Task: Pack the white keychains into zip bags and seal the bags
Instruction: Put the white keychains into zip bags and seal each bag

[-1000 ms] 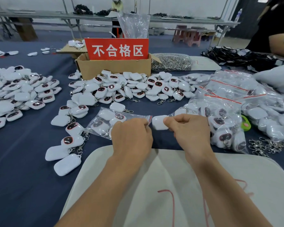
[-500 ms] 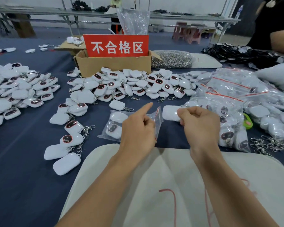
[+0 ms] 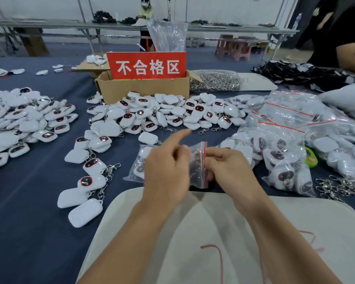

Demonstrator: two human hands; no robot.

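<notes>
Two hands, in the head view, work one zip bag (image 3: 198, 158) on the near side of the cardboard box (image 3: 143, 89), past the loose white keychains (image 3: 168, 113). The left hand (image 3: 166, 171) pinches the bag's mouth, forefinger stuck out. The right hand (image 3: 230, 169) curls its fingers on the red-striped lip. Filling looks nearly done, and the lip likely needs pressing closed next.

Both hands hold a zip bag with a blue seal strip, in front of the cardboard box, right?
Not blue: the head view shows the seal strip on the zip bag is red. The left hand and right hand do hold it, in front of the cardboard box.
</notes>
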